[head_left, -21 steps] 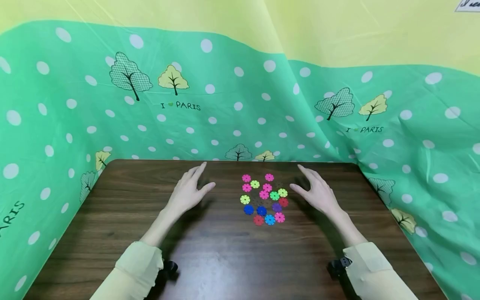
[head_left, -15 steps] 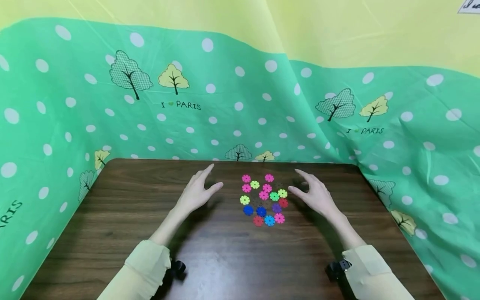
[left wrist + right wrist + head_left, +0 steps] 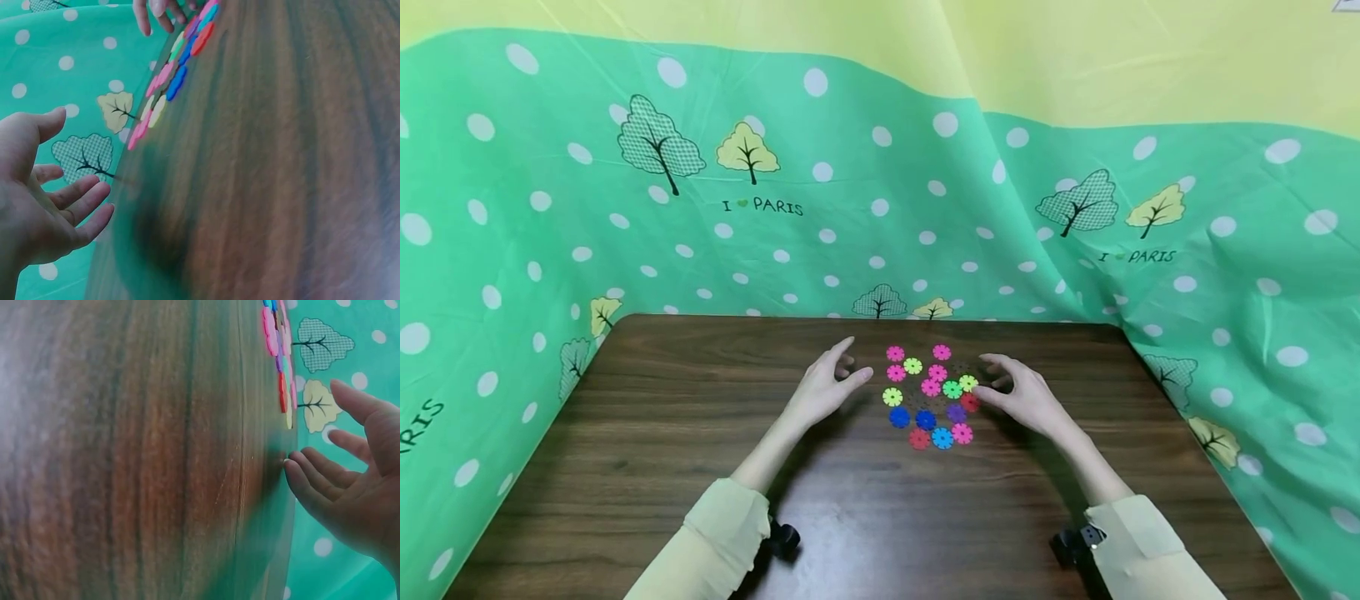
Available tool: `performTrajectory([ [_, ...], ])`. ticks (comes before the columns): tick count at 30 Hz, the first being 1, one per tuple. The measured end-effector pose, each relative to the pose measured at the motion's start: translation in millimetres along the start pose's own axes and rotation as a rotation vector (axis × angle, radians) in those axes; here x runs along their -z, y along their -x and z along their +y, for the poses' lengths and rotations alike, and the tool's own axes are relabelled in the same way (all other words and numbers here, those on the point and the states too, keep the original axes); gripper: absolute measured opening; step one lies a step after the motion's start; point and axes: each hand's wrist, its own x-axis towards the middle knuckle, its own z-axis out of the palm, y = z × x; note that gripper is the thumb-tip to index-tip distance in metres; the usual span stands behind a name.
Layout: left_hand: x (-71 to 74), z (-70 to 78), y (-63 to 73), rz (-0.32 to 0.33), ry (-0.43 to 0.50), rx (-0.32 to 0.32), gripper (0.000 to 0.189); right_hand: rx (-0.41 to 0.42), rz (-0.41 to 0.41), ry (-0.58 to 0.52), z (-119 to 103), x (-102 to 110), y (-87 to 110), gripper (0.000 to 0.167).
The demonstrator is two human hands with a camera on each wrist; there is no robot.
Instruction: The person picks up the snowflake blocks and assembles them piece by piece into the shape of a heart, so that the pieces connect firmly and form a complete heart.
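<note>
Several flat, notched plastic discs lie loosely grouped on the brown table (image 3: pixel 865 517). Among them are a pink disc (image 3: pixel 896 354), a dark blue disc (image 3: pixel 899 417), a light blue disc (image 3: pixel 942 438) and a purple disc (image 3: pixel 956 412); some brown ones blend into the wood. My left hand (image 3: pixel 823 390) hovers left of the group, fingers spread and holding nothing. On the other side is my right hand (image 3: pixel 1026 396), its thumb tip overlapping the edge of a yellow disc (image 3: pixel 967 383) above a red disc (image 3: pixel 970 402). In the right wrist view its palm holds nothing.
A green and yellow curtain (image 3: pixel 820 208) printed with trees and dots hangs behind and beside the table. Black wrist devices, including one at the left cuff (image 3: pixel 784 542), sit beneath both rolled sleeves.
My left hand has moved right toward the discs. My right hand has come slightly left, its thumb now at the yellow disc. The discs keep their arrangement; the head view has shifted a little.
</note>
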Motion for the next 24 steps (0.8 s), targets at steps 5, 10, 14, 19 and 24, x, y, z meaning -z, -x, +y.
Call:
performTrajectory([
  [5, -12.0, 0.1, 2.2, -0.004, 0.007, 0.010, 0.074, 0.022, 0.011, 0.004, 0, -3, 0.1, 0.063],
  [10, -20.4, 1.5, 1.3, -0.029, 0.012, 0.012, 0.072, 0.023, -0.001, 0.015, 0, -9, -0.5, 0.058],
  [14, -25.9, 3.6, 0.3, -0.041, -0.007, 0.003, 0.068, 0.026, -0.012, 0.014, -3, -13, 0.3, 0.052],
  [19, -33.4, 5.9, -2.6, -0.043, -0.076, -0.015, 0.058, 0.040, -0.016, 0.027, -7, -14, 0.5, 0.044],
  [24, -40.8, 6.5, -6.1, -0.032, -0.153, -0.045, 0.045, 0.037, -0.021, 0.035, -8, -15, 0.2, 0.041],
])
